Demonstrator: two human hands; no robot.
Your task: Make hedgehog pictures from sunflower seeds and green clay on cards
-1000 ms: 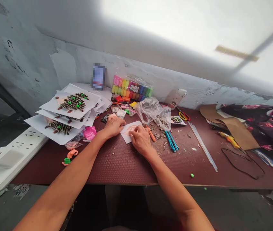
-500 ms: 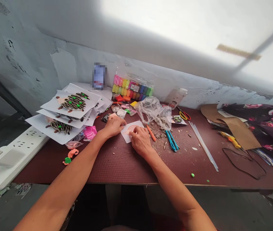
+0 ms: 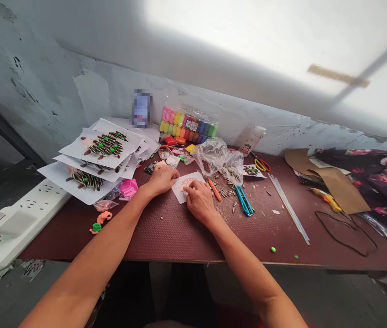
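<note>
A small white card (image 3: 179, 197) lies on the table between my hands, bearing a pale orange, hedgehog-like shape (image 3: 187, 182) with a scored pattern. My left hand (image 3: 162, 178) is bent over the card's upper left edge, its fingertips holding it. Over the card's right half, my right hand (image 3: 199, 197) has its fingers curled, thumb and forefinger close together on the shape's lower part; whatever they pinch is hidden. Sunflower seeds (image 3: 226, 190), an orange pen-like tool (image 3: 215, 189) and a blue box cutter (image 3: 244, 200) lie to its right.
Left stands a stack of seed-covered hedgehog cards (image 3: 103, 152), near a white power strip (image 3: 19, 218). Behind are coloured clay packs (image 3: 188, 126), a clear bag (image 3: 210, 155) and a bottle (image 3: 252, 140). Scissors (image 3: 262, 165), glue sticks (image 3: 289, 207) and a glue gun (image 3: 328, 198) lie right.
The right fingers have shifted very slightly over the orange shape. The left hand and the card stay in place; the view has moved a little.
</note>
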